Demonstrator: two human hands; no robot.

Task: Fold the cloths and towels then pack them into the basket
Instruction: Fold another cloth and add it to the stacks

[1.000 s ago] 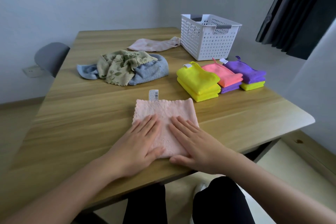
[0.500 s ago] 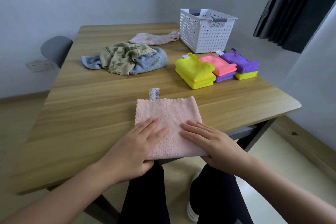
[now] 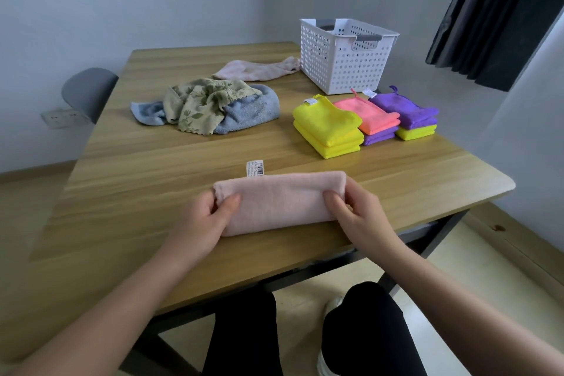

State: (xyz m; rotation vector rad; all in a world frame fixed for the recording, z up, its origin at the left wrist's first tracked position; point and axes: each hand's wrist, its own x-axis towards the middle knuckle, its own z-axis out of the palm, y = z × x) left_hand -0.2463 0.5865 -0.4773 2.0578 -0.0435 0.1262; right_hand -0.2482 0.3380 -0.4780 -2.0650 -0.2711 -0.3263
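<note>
A pale pink cloth [image 3: 279, 201] lies near the table's front edge, folded over into a narrow band, its white label sticking out at the far side. My left hand [image 3: 207, 220] pinches its left end, thumb on top. My right hand [image 3: 357, 210] pinches the right end. The white perforated basket [image 3: 345, 61] stands at the far right of the table. Folded stacks lie in front of it: yellow [image 3: 328, 128], pink on purple [image 3: 370, 116], purple on yellow [image 3: 407, 113]. Unfolded cloths lie further back: a floral one [image 3: 201, 101] on a blue towel [image 3: 250, 111], and a pink one [image 3: 256, 70].
The wooden table [image 3: 146, 180] has a bare stretch on its left half. A grey chair back [image 3: 87, 91] stands beyond the table's left edge. A dark curtain [image 3: 500, 15] hangs at the right. My knees show below the front edge.
Both hands went from lying flat on the spread pink cloth to gripping its ends. The near half has been folded away from me, so the cloth is now a narrow band.
</note>
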